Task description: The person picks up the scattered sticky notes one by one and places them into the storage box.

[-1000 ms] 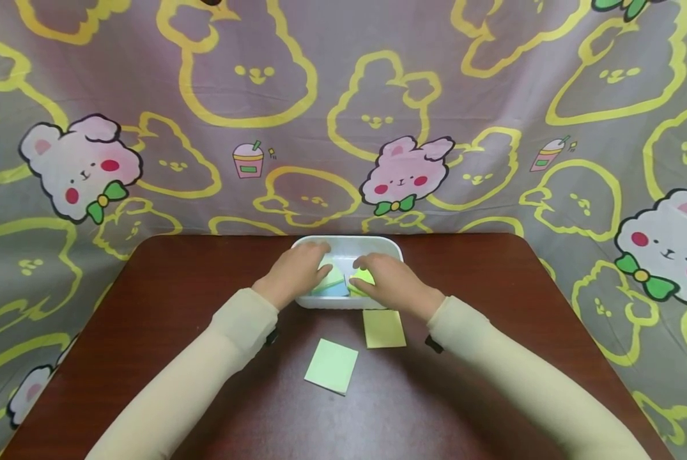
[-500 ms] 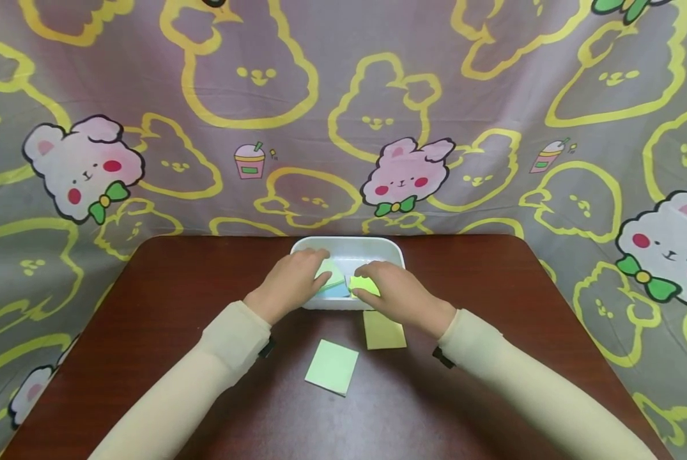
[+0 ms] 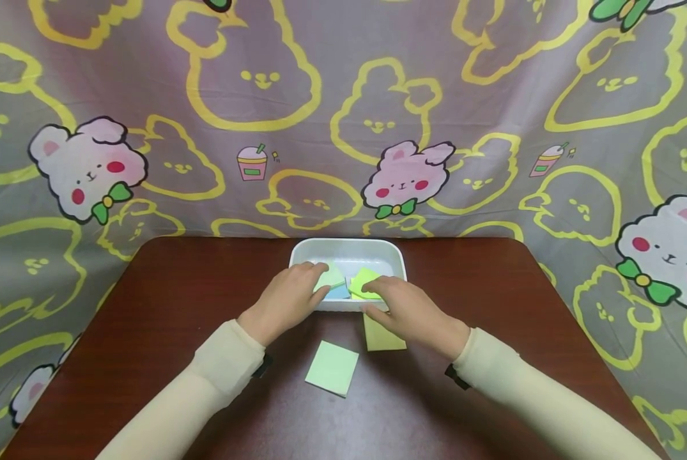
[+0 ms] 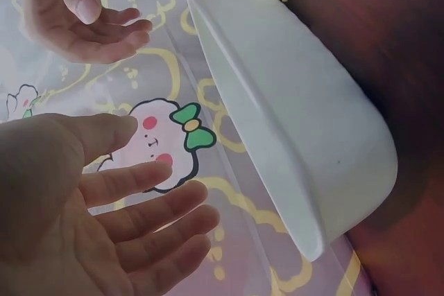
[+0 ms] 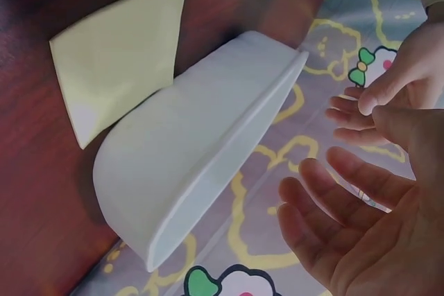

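Note:
A white plastic tray (image 3: 328, 306) stands near the table's far edge with sticky note pads inside. Pale green (image 3: 330, 277) and blue pads (image 3: 337, 292) lie at its left, bright yellow-green pads (image 3: 365, 281) at its right. My left hand (image 3: 285, 297) hovers over the tray's left front corner, fingers relaxed, nothing in it. My right hand (image 3: 415, 313) is above the right front rim, likewise holding nothing; both wrist views show bare palms. In front of the tray lie a yellow sticky note pad (image 3: 385, 335), partly behind my right hand, and a pale green pad (image 3: 332, 368).
The dark reddish-brown table (image 3: 205, 275) runs back to a grey curtain (image 3: 314, 147) printed with yellow outlines and rabbit faces. It hangs at the back and along both sides.
Both hands have drawn back toward the person and apart. The right hand has come away from the yellow-green pads, which now show more fully in the tray.

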Available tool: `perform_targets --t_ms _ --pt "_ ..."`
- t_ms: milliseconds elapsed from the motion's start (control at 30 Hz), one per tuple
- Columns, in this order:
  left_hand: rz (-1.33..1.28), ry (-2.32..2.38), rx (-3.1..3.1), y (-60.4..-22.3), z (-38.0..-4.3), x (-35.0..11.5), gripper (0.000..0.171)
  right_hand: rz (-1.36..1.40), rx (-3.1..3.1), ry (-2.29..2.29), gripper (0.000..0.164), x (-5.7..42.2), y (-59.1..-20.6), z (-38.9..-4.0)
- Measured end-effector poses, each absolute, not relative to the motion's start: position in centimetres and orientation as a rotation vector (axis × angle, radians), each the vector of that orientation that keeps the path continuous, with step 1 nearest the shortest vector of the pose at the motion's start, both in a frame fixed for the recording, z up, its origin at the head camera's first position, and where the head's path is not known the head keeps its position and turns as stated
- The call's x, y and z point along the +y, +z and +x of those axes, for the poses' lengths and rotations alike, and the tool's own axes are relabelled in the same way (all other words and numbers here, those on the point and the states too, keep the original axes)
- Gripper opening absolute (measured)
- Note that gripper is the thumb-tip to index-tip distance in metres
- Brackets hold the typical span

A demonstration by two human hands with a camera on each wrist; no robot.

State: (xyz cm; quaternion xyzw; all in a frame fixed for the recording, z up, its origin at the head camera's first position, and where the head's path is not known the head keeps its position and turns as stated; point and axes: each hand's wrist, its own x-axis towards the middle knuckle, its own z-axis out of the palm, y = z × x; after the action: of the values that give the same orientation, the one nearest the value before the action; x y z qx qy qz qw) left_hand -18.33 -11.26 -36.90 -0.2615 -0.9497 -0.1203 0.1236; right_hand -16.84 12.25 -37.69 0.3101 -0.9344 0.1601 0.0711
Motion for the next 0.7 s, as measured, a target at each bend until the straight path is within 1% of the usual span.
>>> perform_targets --t_ms 700 --pt "-0.85 -0.394 -2.712 -39.0 -15.5 -10.7 0.035 0.951 -2.787 0.529 0.023 13.0 -40.3 -15.0"
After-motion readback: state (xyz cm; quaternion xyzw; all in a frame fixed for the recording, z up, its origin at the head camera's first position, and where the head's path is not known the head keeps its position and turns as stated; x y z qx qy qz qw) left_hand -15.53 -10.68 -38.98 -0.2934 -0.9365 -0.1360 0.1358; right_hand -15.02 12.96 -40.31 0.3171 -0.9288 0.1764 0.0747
